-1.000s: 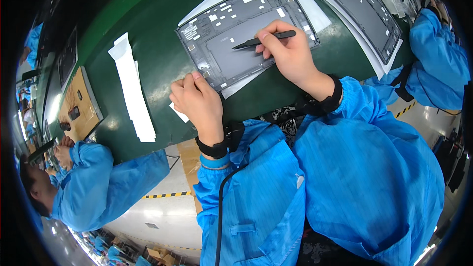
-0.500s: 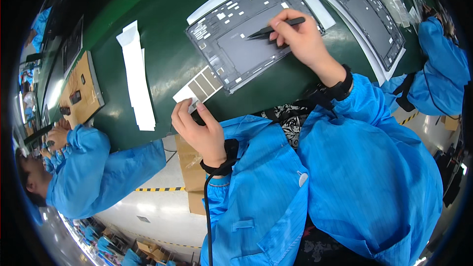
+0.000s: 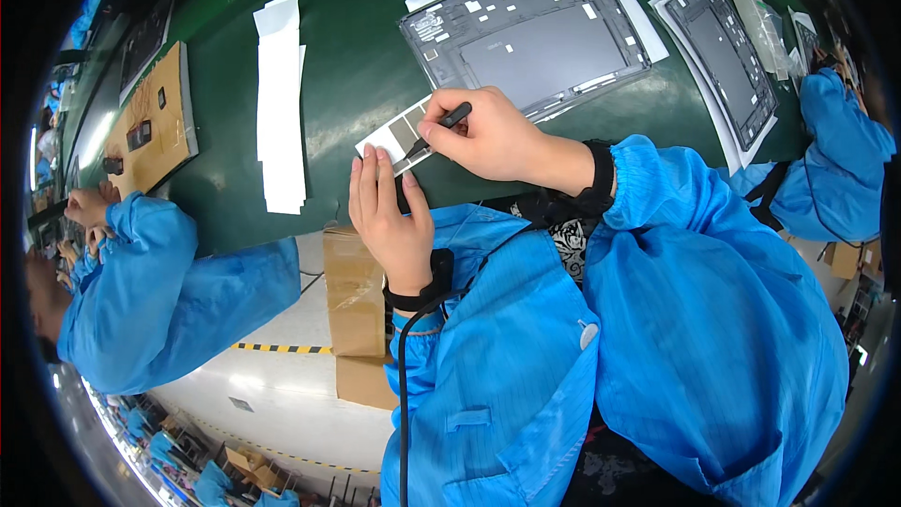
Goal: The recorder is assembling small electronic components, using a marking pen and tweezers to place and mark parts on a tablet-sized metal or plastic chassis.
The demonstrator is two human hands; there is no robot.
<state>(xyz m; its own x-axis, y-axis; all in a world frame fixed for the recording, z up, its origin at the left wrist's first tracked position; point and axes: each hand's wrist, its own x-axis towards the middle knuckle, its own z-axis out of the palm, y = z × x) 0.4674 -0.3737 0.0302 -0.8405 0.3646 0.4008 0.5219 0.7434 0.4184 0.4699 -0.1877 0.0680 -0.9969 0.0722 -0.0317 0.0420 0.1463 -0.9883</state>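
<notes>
Black tweezers [image 3: 454,116] are held in my right hand [image 3: 497,139], their tips down at a small white sheet with grey-brown rectangular stickers [image 3: 375,143]. My left hand [image 3: 389,235] rests its outstretched fingertips on the sheet's near edge, thumb apart. Part of the sheet is hidden under my right fingers. Just beyond it, to the right, lies a dark grey tablet-like housing [image 3: 554,49] dotted with small white pieces, on a white backing [image 3: 648,36]. Whether the tweezer tips grip a sticker is too small to tell.
White paper strips [image 3: 280,113] lie to the left on the green table [image 3: 347,47]. A similar dark housing [image 3: 718,56] lies at right. A brown board [image 3: 174,127] with small black parts stands far left, near a co-worker's hands [image 3: 91,207]. Another co-worker's blue sleeve [image 3: 835,150] shows at right.
My right hand with the tweezers has moved from over the housing left and nearer, to the sticker sheet. My left fingers have straightened along the sheet's edge. The whole view has shifted slightly.
</notes>
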